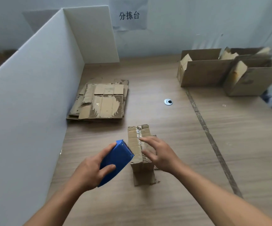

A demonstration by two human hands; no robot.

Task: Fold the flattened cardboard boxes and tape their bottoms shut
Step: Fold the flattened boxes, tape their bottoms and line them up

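A small cardboard box (137,144) is seen standing on the near middle of a wooden table (164,201), its folded bottom turned upward and crossed lengthwise by a strip of clear tape (139,136). The right hand (160,154) is held over the near half of that taped face, its fingers (146,140) spread and only lightly bent, the index tip lying at the tape line. Whether the fingertips press the cardboard cannot be told, as they are blurred.

A blue tape dispenser (117,160) is gripped in the left hand (90,171), the thumb laid across its side and the other fingers wrapped over the far edge. The dispenser is held just beside the box's left side, its front corner close to the cardboard.

A stack of flattened boxes (102,101) is laid farther back on the left, against a white partition (34,95). Several open boxes (205,72) are grouped at the far right corner of the table. A round cable grommet (168,102) is set into the tabletop between the two groups, and a paper sign (128,15) is fixed to the wall behind.
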